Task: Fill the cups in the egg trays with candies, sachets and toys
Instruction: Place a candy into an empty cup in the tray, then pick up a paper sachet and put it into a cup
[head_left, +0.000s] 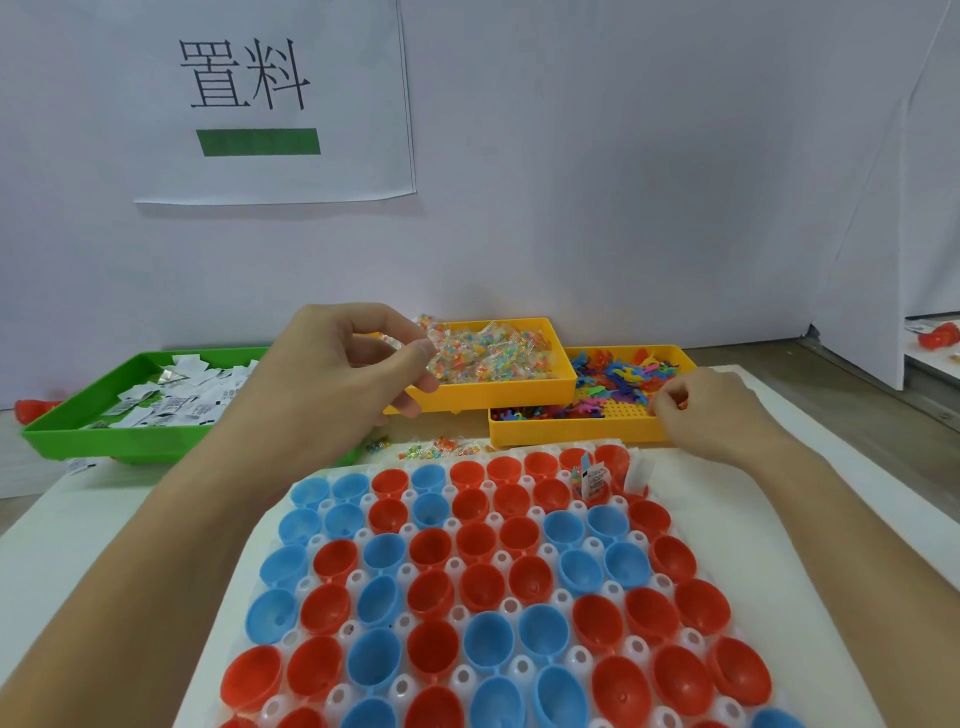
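The egg tray (498, 597) fills the near part of the counter (119, 530), packed with red cups (475, 543) and blue cups (382, 553); nearly all look empty, and only a cup or two at its far right corner hold a sachet (596, 480) — so the filling looks barely begun. Beyond the egg tray's far edge sit three bins: a green bin of sachets (104, 415) to the left, a yellow bin of wrapped candies (498, 397) in the middle, a second yellow bin of small toys (571, 428) to the right. A few loose candies (436, 448) lie between bins and tray. The left hand (332, 374) hovers over the candy bin's near left corner, its grip narrow, thumb and fingers pinching what looks like a clear candy packet. The right hand (711, 410) sits at the toy bin's right edge, fingers curled — whether it holds a toy I cannot tell. Open room lies on the counter right of the tray.
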